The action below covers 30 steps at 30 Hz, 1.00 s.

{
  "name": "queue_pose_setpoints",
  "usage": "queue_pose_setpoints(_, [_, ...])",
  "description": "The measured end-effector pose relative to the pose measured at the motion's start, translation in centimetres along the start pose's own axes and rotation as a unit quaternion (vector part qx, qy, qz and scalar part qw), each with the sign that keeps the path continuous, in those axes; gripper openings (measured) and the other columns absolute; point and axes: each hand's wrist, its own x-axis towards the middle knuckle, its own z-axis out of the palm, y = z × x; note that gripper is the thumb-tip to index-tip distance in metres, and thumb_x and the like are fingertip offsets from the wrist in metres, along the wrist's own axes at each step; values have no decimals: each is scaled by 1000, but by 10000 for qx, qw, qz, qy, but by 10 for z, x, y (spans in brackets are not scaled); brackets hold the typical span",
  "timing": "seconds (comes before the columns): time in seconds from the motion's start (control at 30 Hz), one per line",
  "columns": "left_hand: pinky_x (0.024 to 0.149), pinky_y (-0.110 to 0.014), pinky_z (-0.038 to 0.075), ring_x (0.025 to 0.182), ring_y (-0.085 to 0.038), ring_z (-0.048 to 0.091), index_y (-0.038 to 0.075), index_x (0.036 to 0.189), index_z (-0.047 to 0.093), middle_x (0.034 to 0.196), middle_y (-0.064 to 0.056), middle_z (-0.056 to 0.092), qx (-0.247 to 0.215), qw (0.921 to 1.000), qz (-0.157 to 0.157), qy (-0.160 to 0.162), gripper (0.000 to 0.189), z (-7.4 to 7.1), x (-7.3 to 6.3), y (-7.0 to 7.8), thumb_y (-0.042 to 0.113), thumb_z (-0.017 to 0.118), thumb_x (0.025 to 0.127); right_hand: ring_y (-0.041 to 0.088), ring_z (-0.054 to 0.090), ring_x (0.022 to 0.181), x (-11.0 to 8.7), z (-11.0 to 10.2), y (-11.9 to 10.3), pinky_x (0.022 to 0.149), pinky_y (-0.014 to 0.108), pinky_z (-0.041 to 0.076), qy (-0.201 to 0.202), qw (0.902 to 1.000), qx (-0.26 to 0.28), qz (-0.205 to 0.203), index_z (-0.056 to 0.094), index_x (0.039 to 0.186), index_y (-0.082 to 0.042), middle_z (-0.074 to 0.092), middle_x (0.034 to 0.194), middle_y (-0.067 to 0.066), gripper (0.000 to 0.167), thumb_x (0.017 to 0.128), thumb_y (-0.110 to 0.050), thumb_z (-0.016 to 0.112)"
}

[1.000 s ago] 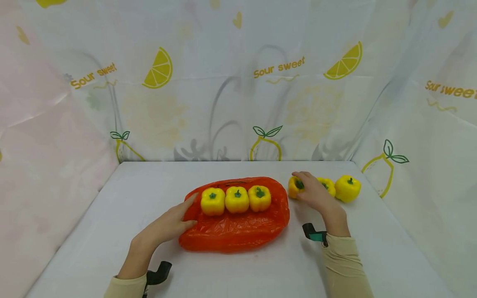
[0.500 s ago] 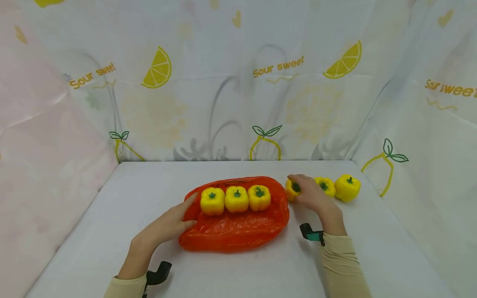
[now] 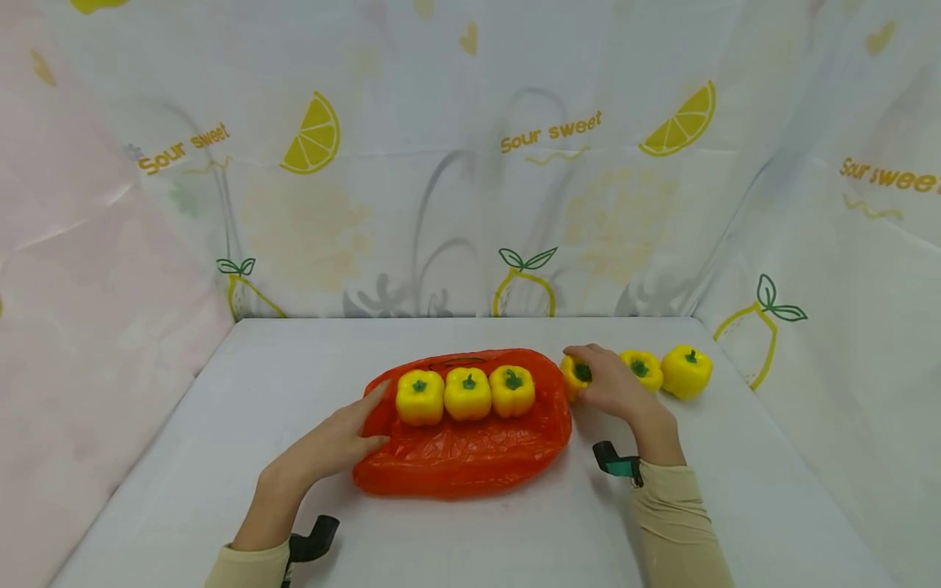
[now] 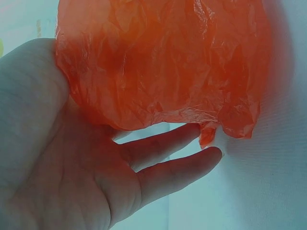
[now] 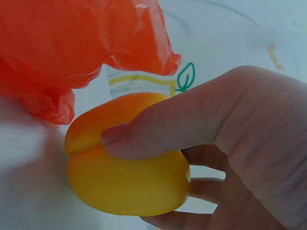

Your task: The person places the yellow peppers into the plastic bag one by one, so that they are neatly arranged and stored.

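My right hand grips a yellow bell pepper close to the right end of a red plastic bag. The right wrist view shows the thumb laid across this bell pepper, with fingers on its far side. Three more yellow bell peppers stand in a row on top of the bag, green stems up. At the bag's left end, my left hand rests with fingers and thumb spread. From the left wrist, its fingers look straight, alongside the bag's crinkled edge; part of the hand is hidden there.
Right of my right hand sit two further yellow bell peppers, one partly turned and one upright near the table's right edge. A white cloth covers the table. A lemon-print curtain hangs behind and at both sides.
My right hand has shifted slightly left with its bell pepper, bringing it nearer the red bag's right end. The left hand and the three bell peppers on the bag have stayed put.
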Motion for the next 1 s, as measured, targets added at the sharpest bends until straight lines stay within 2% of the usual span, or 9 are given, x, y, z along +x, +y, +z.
queue_pose_setpoints(0.2, [117, -63, 31, 148, -41, 31, 18, 161, 17, 161, -15, 33, 7, 10000, -12, 39, 81, 0, 1, 1, 21, 64, 95, 38, 50, 126, -5, -9, -9, 107, 60, 45, 174, 9998, 32, 41, 50, 144, -12, 54, 141, 15, 66, 81, -9, 71])
queue_pose_setpoints(0.43, [116, -63, 32, 148, -40, 31, 20, 161, 17, 162, -14, 32, 4, 10000, -33, 31, 82, 0, 0, 2, 21, 65, 94, 38, 52, 122, -12, -21, -23, 104, 58, 47, 548, 9979, -142, -300, 51, 143, -11, 55, 139, 16, 66, 81, -11, 74])
queue_pose_setpoints(0.6, [117, -63, 29, 149, -40, 30, 21, 161, 16, 162, -13, 31, -41, 10000, 14, 47, 82, -1, -1, 2, 21, 64, 95, 37, 51, 124, -18, -29, -35, 104, 58, 47, 610, 9974, -157, -338, 49, 144, -13, 54, 140, 14, 67, 83, -12, 74])
queue_pose_setpoints(0.83, [115, -65, 32, 147, -40, 32, 22, 161, 16, 162, -12, 32, -66, 10000, -43, 40, 82, -1, -1, 2, 22, 64, 95, 33, 49, 127, -30, -37, -57, 103, 57, 49, 691, 9969, -258, -290, 47, 146, -19, 51, 144, 9, 66, 85, -16, 71])
queue_pose_setpoints(1.0, [114, -65, 32, 147, -41, 31, 22, 161, 16, 162, -12, 32, -59, 10000, -46, 44, 82, -1, -2, 2, 22, 64, 94, 31, 48, 130, -37, -38, -76, 103, 55, 50, 612, 9968, -223, -465, 47, 147, -22, 52, 144, 7, 66, 85, -16, 70])
